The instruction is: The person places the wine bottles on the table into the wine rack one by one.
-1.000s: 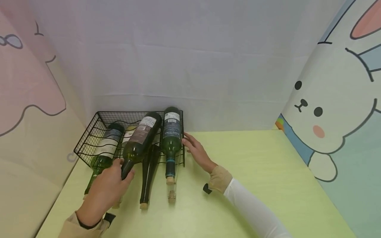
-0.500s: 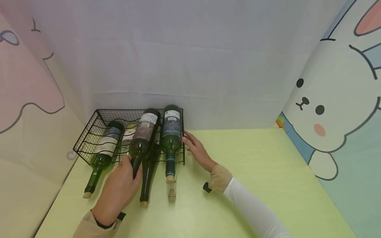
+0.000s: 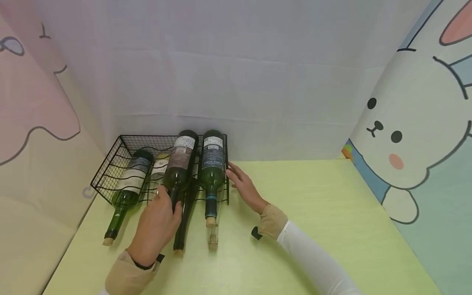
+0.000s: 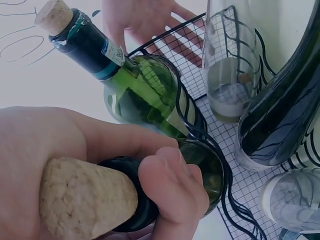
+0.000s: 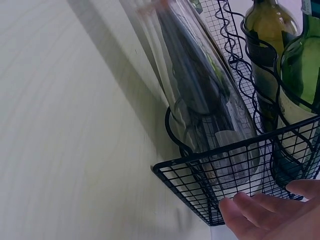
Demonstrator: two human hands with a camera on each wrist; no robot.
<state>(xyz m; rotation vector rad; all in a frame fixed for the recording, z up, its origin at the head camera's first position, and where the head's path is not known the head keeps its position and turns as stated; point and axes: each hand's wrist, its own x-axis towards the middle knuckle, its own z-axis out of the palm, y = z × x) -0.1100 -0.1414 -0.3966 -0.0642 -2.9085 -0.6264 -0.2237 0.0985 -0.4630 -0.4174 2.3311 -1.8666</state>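
My left hand (image 3: 155, 225) grips the neck of a dark wine bottle (image 3: 180, 157) with a brownish label. This bottle lies at the upper level of the black wire wine rack (image 3: 96, 184), its base toward the back wall. In the left wrist view the bottle's cork (image 4: 87, 200) sticks out past the thumb and fingers. To its right lies a green wine bottle (image 3: 212, 157) with a blue-grey label. My right hand (image 3: 246, 187) is beside the rack's right mesh side, fingers extended at it; whether they touch is unclear. In the right wrist view those fingers (image 5: 255, 212) hold nothing.
Lower in the rack lie a green bottle (image 3: 132, 180) at left, a clear bottle (image 3: 159, 168), a dark slim bottle (image 3: 182, 225) and a clear glass bottle (image 3: 212, 239). Corked necks overhang the light green table (image 3: 313, 205). A white cloth wall (image 3: 236, 82) stands behind.
My left hand has moved right and slightly forward with the dark wine bottle, which has swung straighter and settled back beside the green bottle. The right hand has stayed in place.
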